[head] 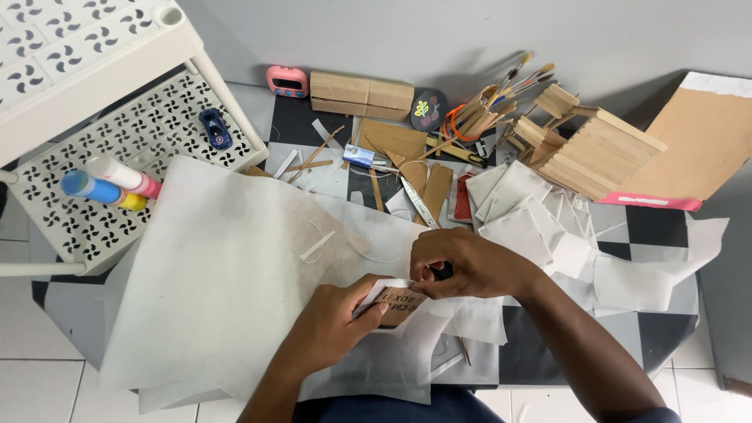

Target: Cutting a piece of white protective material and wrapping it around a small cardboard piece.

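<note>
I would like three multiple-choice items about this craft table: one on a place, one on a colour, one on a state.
1. Where is the toy car?
A. on the white shelf
B. on the paper sheet
C. in a hand

2. What colour is the timer?
A. green
B. pink
C. black

3. What are the hands doing?
A. resting apart
B. both on the small card
C. holding brushes

Answers:
1 A, the car sits on the perforated shelf.
2 B, its case is pink.
3 B, the left hand and right hand meet at the card.

Paper sheet (pixel 227 266) on table (pixel 666 227); rack (pixel 94 157) left w/ toy car (pixel 215 128); stick house (pixel 587 149) behind-right; timer (pixel 287 81) behind.
</note>
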